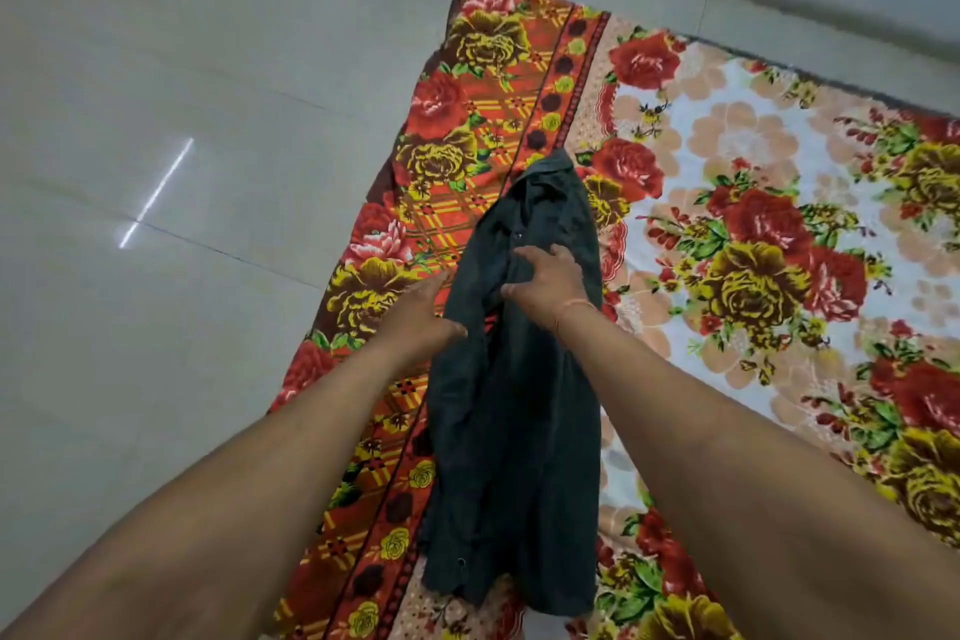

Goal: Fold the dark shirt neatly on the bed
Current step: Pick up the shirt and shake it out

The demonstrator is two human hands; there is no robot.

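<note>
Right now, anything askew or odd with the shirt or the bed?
The dark shirt lies in a narrow, wrinkled strip, lower hem bunched and uneven. The floral bedsheet rumples at its far corner. Right hand presses the shirt; left hand is at its edge.

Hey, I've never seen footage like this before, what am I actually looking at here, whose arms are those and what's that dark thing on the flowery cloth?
There is no machine here. This single picture comes from a camera worn on a person's head, looking forward and down, so the two bare arms reaching in from the bottom are the wearer's own.

The flowery cloth is a floral bedsheet spread low, with pale floor tiles to its left. The dark thing is a dark shirt, lying in a long narrow strip with its collar at the far end.

The left hand sits at the shirt's left edge. The right hand rests palm down on the upper part, with a thin thread around its wrist. Whether either hand pinches the cloth is unclear.
</note>
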